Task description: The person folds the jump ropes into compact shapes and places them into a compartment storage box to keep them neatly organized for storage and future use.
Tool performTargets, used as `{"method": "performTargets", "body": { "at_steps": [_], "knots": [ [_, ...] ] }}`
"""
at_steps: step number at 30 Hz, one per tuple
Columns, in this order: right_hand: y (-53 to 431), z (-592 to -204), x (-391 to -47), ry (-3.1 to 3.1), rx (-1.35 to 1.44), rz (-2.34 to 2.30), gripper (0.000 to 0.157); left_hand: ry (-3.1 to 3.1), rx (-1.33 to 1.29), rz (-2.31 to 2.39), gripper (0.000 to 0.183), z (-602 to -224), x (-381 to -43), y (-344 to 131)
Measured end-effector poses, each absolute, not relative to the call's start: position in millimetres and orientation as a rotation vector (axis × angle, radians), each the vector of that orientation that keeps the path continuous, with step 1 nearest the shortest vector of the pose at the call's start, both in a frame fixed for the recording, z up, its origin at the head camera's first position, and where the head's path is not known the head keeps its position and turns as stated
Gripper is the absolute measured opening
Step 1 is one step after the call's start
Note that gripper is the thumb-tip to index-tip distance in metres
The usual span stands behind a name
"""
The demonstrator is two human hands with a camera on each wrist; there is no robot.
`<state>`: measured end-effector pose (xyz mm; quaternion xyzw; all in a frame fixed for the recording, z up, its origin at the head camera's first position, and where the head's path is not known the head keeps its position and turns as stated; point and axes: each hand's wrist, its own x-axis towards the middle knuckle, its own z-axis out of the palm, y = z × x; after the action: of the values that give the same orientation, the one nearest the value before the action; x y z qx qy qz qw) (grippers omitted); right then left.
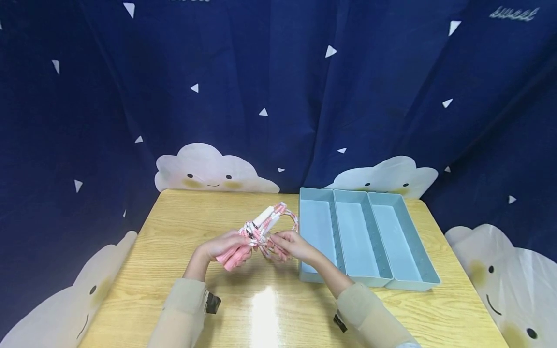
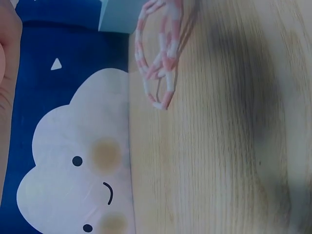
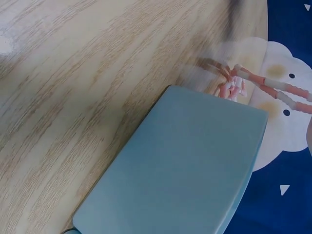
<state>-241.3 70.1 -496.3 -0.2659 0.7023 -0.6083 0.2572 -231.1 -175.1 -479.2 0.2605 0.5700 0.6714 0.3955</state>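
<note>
A pink-and-white beaded jump rope (image 1: pixel 250 229) is bundled between the two hands over the table, with pink and white handle-like parts at its ends. My left hand (image 1: pixel 224 244) grips the bundle by its pink end, fingers curled round it. From the other side, my right hand (image 1: pixel 296 245) pinches the beaded strands between thumb and fingers. Loops of the rope (image 2: pixel 168 53) hang down in the left wrist view, where only a strip of the hand shows at the edge. Two strands of the rope (image 3: pixel 285 92) cross the right wrist view.
Three pale blue trays (image 1: pixel 359 232) stand side by side on the right of the wooden table (image 1: pixel 174 222), the nearest wall close to the right hand. Behind the table hangs a dark blue curtain (image 1: pixel 283 96) with white triangles and smiling clouds.
</note>
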Motion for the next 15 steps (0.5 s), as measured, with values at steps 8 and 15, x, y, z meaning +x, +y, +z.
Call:
{"method": "performTargets", "body": {
  "at_steps": [8,15],
  "knots": [
    [71.3,-493.7,-240.2,1.9,-0.731,-1.62,0.036,1.462,0.636,1.737,0.026,-481.5,-231.6,-178.3],
    [75.9,-499.6,-241.7,1.887,-0.802,-1.608,0.04,1.473,0.571,1.775,0.028,-477.4,-230.3,-183.0]
  ]
}}
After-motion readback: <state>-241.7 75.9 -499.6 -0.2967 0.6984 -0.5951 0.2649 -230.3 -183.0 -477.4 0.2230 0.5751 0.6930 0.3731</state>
